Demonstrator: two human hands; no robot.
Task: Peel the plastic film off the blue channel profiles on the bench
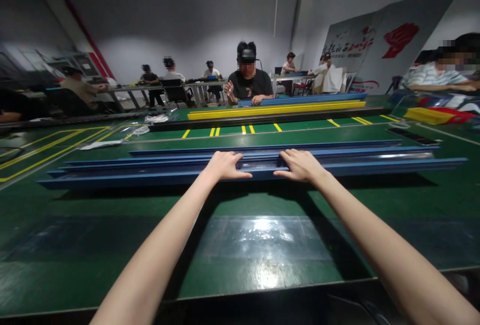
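Note:
A set of long blue channel strips [131, 178] lies crosswise on the green table, side by side. My left hand [226, 166] grips the strips left of their middle, fingers over the top and thumb along the near side. A short gap to the right, my right hand [301, 166] grips them the same way, its thumb pointing left. My palms cover parts of the strips. Slightly behind lies the rear blue strip [168, 151]. Clear plastic film [262, 237] lies flat on the table between my forearms.
Farther back lie a yellow strip [277, 110], a black strip [180, 125] and another blue strip [318, 98]. A co-worker [249, 85] sits opposite. At right are a dark flat device [412, 136], a yellow tray [431, 115] and a red tray [463, 119]. Crumpled film [155, 118] lies back left.

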